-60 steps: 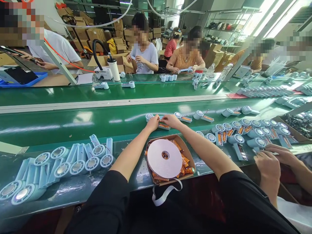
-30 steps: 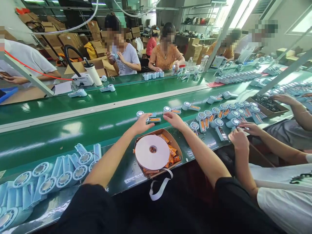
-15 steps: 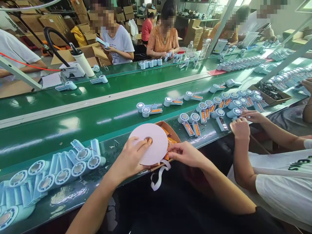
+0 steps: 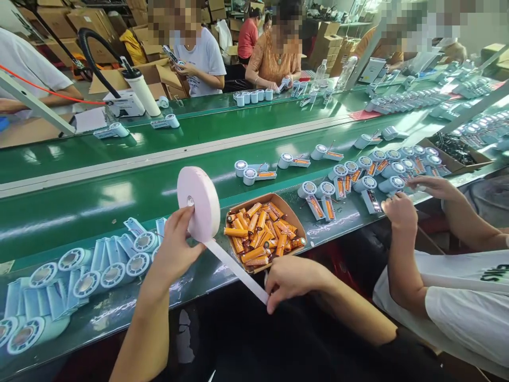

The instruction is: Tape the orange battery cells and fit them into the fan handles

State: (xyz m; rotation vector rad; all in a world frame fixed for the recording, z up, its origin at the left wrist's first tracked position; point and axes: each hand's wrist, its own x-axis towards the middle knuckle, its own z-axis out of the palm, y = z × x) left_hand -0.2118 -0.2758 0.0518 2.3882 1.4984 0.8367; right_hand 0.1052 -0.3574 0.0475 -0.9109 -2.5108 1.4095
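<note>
Currently, with the cardboard box (image 4: 293, 212) taken as the clock's centre, a roll of white tape (image 4: 204, 204) is held up on edge at about ten o'clock, above the table (image 4: 194, 285). It is gripped by the left hand (image 4: 175, 246), partly closed, with fingers set at the hub and around the lower rim. From the roll's underside a tape strip (image 4: 238, 273) is stretched straight toward five o'clock, where its end is pinched between the thumb and curled fingers of the right hand (image 4: 292, 281). The box is filled with orange-wrapped battery cells (image 4: 260, 220), piled loosely at many angles. At eight to nine o'clock, light-blue fan housings (image 4: 86, 284) are crowded on the table, some partly hidden by the left hand and forearm. At twelve, two fan units (image 4: 249, 176) are placed close together on the green conveyor belt (image 4: 143, 199). Toward two o'clock, more fans (image 4: 326, 189) are laid in groups along the table, with orange cells seen in many handles. At three o'clock, well apart, a co-worker's hands (image 4: 401, 209) are held close to one fan.
</note>
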